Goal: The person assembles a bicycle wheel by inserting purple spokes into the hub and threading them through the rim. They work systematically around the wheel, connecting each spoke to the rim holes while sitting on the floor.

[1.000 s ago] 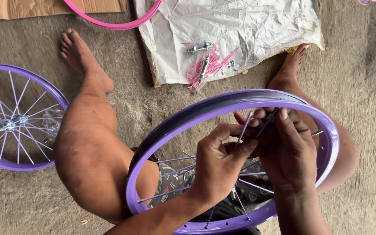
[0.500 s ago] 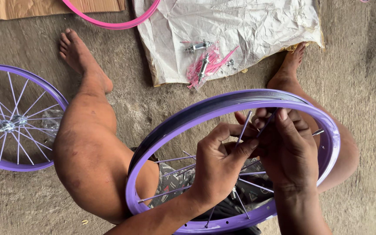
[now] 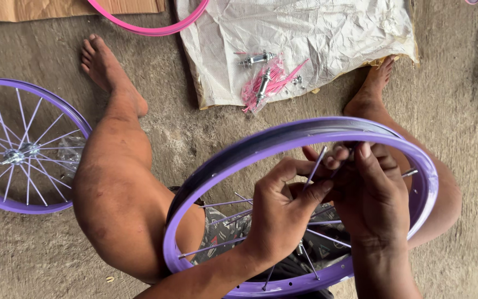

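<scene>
The purple rim [image 3: 239, 160] rests across the lap, lower centre of frame, bringing its spoke holes within reach. Left hand [image 3: 280, 213] pinches a spoke [image 3: 315, 166]; right hand [image 3: 374, 202] closes on its end at the rim.

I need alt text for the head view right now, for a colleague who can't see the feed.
Seated on a concrete floor, a person's left hand and right hand pinch a thin metal spoke at a purple bicycle wheel rim across the lap. A finished purple spoked wheel lies left; white paper holds hubs.
</scene>
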